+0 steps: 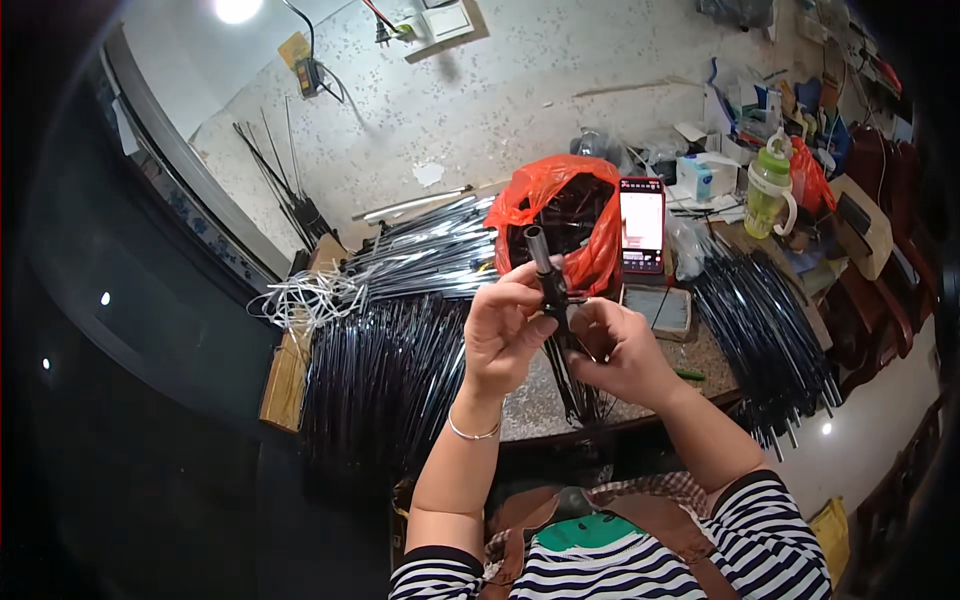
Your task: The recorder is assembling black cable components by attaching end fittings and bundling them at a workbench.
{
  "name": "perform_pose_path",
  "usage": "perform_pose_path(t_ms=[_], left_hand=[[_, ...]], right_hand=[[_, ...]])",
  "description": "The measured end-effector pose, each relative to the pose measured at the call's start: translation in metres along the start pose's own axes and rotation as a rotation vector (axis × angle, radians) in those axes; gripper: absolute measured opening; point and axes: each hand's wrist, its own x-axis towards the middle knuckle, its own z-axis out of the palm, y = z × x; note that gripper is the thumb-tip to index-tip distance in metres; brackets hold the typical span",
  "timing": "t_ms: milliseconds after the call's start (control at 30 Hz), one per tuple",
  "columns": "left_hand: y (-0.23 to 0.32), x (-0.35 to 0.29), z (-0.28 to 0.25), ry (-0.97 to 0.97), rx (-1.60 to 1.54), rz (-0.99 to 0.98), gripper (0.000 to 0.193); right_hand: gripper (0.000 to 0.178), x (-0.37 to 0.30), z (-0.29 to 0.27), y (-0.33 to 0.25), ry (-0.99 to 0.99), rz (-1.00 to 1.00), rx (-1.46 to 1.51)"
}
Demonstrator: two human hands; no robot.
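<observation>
Both hands meet at the frame's centre, the left hand [503, 325] and right hand [620, 350] on an upright tube [545, 270] above the worktop [540, 395]. A bag [560, 215] sits just behind them, a phone [642, 225] at its right. Rods [385, 360] pile at centre left, with cords [300, 295] at their upper left. More rods [765, 335] lie at right, a bottle [770, 190] above them.

Bright lamp [237, 9] glare top left, dark fisheye-bent rim, centre sharp, edges perhaps slightly blurred.
</observation>
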Motion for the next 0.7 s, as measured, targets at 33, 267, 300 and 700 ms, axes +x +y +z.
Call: perform_pose_path(t_ms=[33, 267, 300, 700], left_hand=[[0.002, 0.0, 0.002, -0.028, -0.107, 0.0, 0.025], [-0.004, -0.011, 0.002, 0.069, -0.009, -0.06, 0.028], [-0.004, -0.01, 0.0, 0.066, -0.011, -0.064, 0.028], [-0.008, -0.014, -0.014, -0.101, 0.706, 0.271, 0.045]], right_hand=[[0.019, -0.001, 0.001, -0.003, -0.008, 0.007, -0.026], [0.019, -0.004, 0.002, 0.015, 0.047, -0.034, 0.042], [0.017, -0.004, 0.001, 0.015, 0.038, -0.017, 0.024], [0.017, -0.003, -0.004, 0.017, 0.103, -0.04, 0.158]])
